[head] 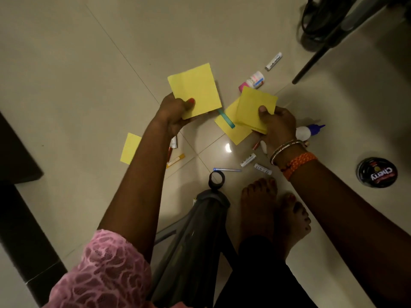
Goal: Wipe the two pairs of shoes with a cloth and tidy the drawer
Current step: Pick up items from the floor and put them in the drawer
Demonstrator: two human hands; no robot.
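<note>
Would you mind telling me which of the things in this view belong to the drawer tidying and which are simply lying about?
Part of the job:
- yellow sheet in the left hand
- yellow stack in the right hand
- loose yellow sheet on the floor
- glue bottle, batteries, white marker

Just lying about:
- shoe polish tin
- chair leg

Your left hand [178, 112] pinches yellow paper sheet [195, 90], tilted toward 11 o'clock; right hand [278, 125] grips yellow paper stack [255, 107] at 3 o'clock.
</note>
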